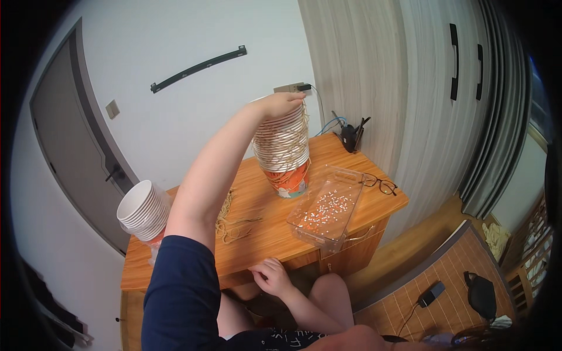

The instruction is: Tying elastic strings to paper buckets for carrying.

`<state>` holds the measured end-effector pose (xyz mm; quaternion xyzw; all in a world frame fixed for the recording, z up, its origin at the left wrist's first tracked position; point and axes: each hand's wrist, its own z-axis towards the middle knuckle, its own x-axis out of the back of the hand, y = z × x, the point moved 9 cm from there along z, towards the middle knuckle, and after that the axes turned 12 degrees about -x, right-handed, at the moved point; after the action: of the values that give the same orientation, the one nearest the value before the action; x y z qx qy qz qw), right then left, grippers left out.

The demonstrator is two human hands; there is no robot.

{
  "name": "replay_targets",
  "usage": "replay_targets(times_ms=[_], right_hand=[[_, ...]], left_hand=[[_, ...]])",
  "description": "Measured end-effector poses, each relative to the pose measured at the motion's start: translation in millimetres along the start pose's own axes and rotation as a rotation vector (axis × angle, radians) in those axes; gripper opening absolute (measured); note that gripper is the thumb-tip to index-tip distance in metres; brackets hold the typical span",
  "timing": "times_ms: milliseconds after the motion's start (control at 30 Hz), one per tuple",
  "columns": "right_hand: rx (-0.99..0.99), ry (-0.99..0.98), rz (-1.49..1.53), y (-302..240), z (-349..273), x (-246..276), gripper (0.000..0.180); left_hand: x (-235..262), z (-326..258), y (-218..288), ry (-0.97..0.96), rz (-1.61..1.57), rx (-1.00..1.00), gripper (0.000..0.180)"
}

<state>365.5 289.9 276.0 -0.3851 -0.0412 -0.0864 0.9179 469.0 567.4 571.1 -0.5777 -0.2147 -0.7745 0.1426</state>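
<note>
A tall stack of white paper tubs (283, 149) stands upright on the wooden table, its lowest tub orange with printed pictures. Thin tan string (280, 155) is wound loosely around it in many turns. Over the stack's top lies my left hand (284, 105), its fingers stretched flat to the right; the palm's underside is hidden. My right hand (272, 277) is by the table's front edge, fingers curled in, and what is inside them is hidden. Left of the stack, loose string (231, 228) lies on the table, partly behind my left arm.
A clear plastic tray (310, 233) holds many small white and orange pieces, with eyeglasses (379, 183) beside it. A second stack of white tubs (140, 207) leans at the table's left end. A black router (351, 137) with cables sits at the far right corner. The wooden table (263, 245) adjoins the wall.
</note>
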Motion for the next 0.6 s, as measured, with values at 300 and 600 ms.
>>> replay_targets(times_ms=[300,600], right_hand=[[0.042,0.013,-0.012,2.3,-3.7,-1.2,0.012],[0.167,0.065,-0.117,1.0,-11.2,-14.0,0.016]], left_hand=[[-35.8,-110.6,184.7,0.398,-0.793,-0.578,0.043],[-79.7,-294.9,303.7,0.063,-1.859,-0.540,0.061]])
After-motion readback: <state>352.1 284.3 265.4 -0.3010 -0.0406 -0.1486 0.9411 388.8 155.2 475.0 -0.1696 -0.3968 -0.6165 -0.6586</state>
